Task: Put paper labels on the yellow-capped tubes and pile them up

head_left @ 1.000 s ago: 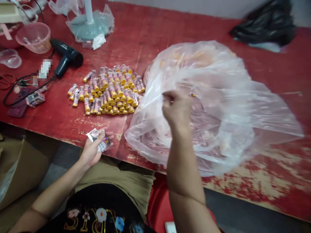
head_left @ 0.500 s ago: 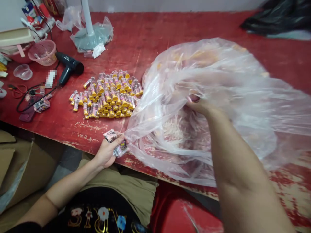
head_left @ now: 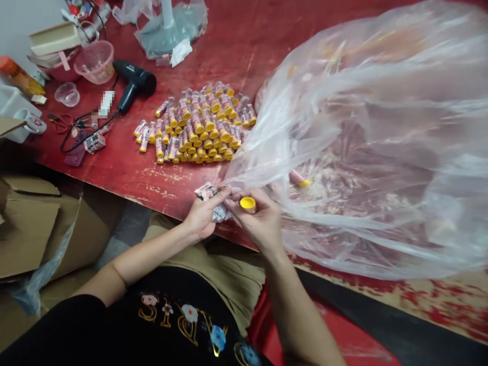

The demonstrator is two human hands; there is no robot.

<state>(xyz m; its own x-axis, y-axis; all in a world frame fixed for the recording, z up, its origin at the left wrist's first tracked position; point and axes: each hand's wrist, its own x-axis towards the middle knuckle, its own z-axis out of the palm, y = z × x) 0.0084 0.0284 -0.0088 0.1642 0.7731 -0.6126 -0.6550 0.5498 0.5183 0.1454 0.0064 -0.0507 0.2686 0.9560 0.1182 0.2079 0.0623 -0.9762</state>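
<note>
My left hand (head_left: 204,216) is closed on a small stack of printed plastic sleeves (head_left: 208,191) at the table's front edge. Beside it, my right hand (head_left: 263,218) grips a small tube with a yellow cap (head_left: 247,204), the cap facing me. The fingertips of both hands meet at the sleeves, so their exact contact is hidden. Just beyond lies a pile of wrapped yellow-capped tubes (head_left: 198,127). To the right spreads a large clear plastic bag (head_left: 381,127), its mouth toward my hands, with a loose pink tube (head_left: 299,178) near the opening.
On the left of the red table (head_left: 259,30) lie a black hair dryer (head_left: 133,84), a pink basket (head_left: 95,61), red-handled scissors (head_left: 61,122) and a white mug (head_left: 30,122). A stand with a plastic-covered base (head_left: 171,28) is behind. Cardboard boxes (head_left: 30,229) are at lower left.
My right hand has come out of the plastic bag with a yellow-capped tube and moved left to my left hand. The left hand still holds the sleeves. The view has shifted.
</note>
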